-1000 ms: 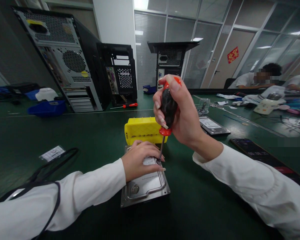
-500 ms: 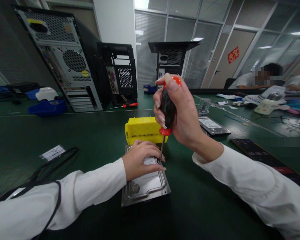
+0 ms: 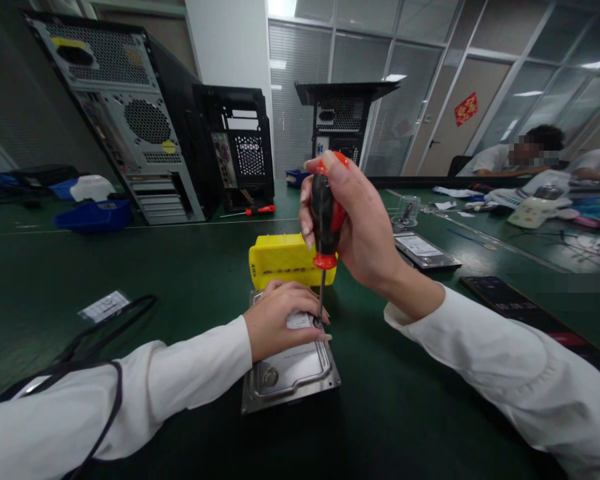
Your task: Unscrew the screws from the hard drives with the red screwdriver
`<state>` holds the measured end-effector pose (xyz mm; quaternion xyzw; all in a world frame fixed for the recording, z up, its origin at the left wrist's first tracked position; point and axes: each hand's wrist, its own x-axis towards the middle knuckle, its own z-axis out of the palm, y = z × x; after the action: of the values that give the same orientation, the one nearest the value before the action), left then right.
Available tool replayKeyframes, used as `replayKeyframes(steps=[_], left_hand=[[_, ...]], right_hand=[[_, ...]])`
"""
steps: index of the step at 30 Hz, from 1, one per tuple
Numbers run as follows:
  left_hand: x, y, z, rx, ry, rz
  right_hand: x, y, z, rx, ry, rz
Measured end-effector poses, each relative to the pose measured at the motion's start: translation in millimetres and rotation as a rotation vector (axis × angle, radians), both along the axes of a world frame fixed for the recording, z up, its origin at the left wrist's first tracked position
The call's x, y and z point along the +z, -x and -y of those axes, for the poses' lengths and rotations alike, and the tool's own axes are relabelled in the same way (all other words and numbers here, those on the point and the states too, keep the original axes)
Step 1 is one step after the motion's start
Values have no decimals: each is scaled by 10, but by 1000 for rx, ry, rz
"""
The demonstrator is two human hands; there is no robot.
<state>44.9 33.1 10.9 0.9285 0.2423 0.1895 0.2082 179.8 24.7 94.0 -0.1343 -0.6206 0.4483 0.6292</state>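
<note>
A silver hard drive [image 3: 300,373] lies on the dark green table, just in front of a yellow bin [image 3: 285,261]. Across its upper part rests my left hand [image 3: 283,317], fingers and thumb spread around the screwdriver's tip. My right hand [image 3: 363,223] is wrapped round the handle of a red and black screwdriver [image 3: 327,217]. The shaft stands nearly upright, its tip at the drive's right edge between my left thumb and fingers. The drive's top left part is hidden under my left hand.
Computer cases [image 3: 155,120] stand at the back. A second hard drive [image 3: 423,251] and a phone [image 3: 520,310] lie to the right. At left are a blue bin [image 3: 94,217], a label bag [image 3: 104,307] and a black cable. People sit at the far right.
My right hand has turned on the screwdriver, its fingers loosened somewhat, and the handle has shifted slightly left and become more upright. My left hand and the drive are nearly unchanged.
</note>
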Motion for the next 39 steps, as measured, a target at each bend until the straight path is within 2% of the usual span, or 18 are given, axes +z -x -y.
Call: replayKeyframes(steps=[10,14,17,21,27,39], left_hand=[[-1,-6,-3,-1,0,0],[0,-8,1,-1,3,6],[-3,-11,3,-1,3,7],[-12,-12,-2,-8,-5,12],[-6,-9,-1,-4,-1,11],[18,-6,-3,-12,-2,0]], right_hand=[[-4,12,23,4,-62,0],[0,24,24,-75,-56,48],[-1,36,16,-85,-82,53],[2,36,0,-59,-95,31],[16,1,24,89,-43,26],[48,-16,16,86,-22,44]])
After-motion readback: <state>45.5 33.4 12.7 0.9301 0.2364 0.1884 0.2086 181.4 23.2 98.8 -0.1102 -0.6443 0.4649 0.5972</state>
